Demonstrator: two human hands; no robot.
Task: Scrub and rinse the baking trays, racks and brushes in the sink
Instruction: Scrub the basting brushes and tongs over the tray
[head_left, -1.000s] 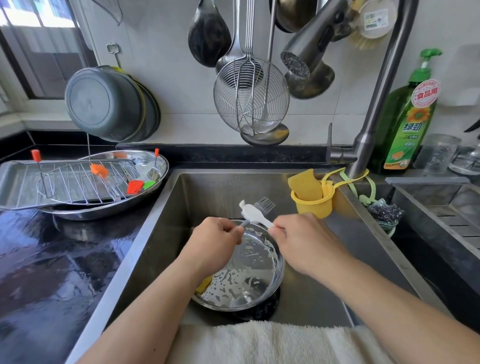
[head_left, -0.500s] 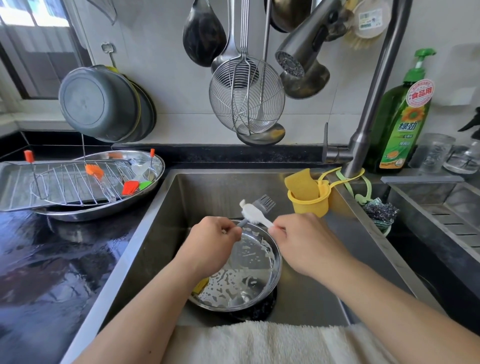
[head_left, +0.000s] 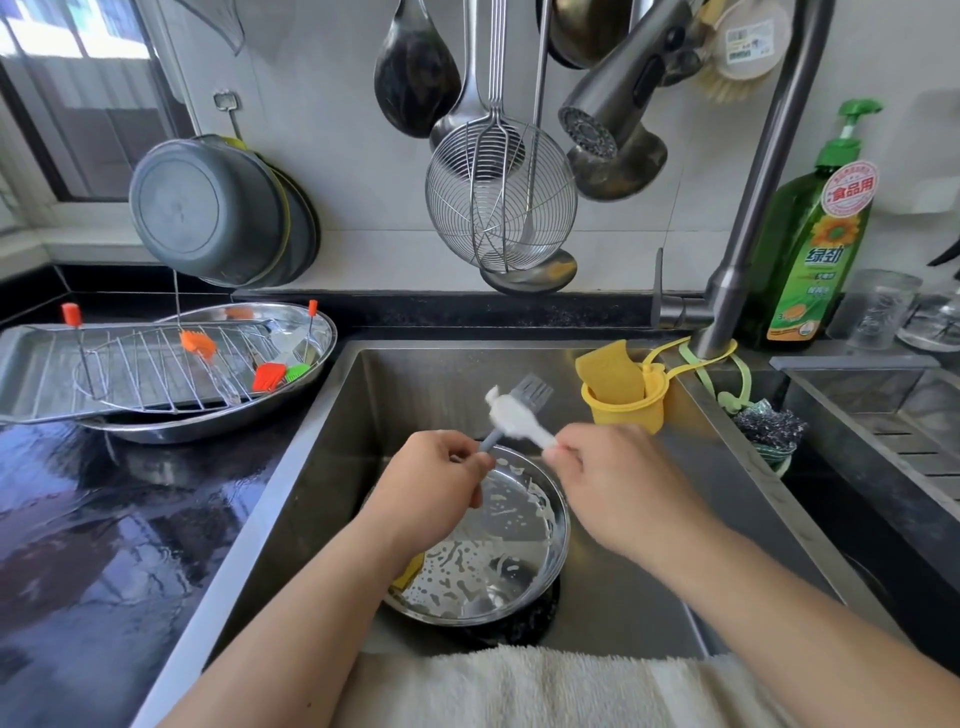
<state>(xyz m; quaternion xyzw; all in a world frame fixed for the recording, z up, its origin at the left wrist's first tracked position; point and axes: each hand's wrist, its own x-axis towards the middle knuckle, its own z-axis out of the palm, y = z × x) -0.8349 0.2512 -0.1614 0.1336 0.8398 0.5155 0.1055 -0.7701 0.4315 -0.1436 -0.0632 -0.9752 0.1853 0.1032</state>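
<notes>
Both hands are over the sink, fingers curled and busy: the left hand (head_left: 434, 480) pinches the handle of a grey silicone brush (head_left: 524, 397), its bristles pointing up and to the far side, while the right hand (head_left: 621, 486) grips a white brush (head_left: 514, 415) that lies across the grey one, the two touching just below the grey bristles. Below them sits the steel sink (head_left: 395, 395), wide and deep, and on its floor a round metal pan (head_left: 540, 561) streaked with white suds, with a bit of yellow sponge (head_left: 410, 569) peeking out under the left wrist. Along the near edge of the sink lies a cream towel (head_left: 519, 686). Out to the left, on the wet black worktop (head_left: 88, 519), an oval steel dish (head_left: 208, 428) carries a flat baking tray (head_left: 31, 374), and on the tray rests a wire rack (head_left: 156, 371) with orange, red and green silicone brushes (head_left: 270, 376) lying on it. At the far right corner of the sink a yellow holder (head_left: 628, 408) hangs from the tap (head_left: 748, 228), with a sponge standing inside it. A green soap bottle (head_left: 815, 244) stands just right of the tap.
</notes>
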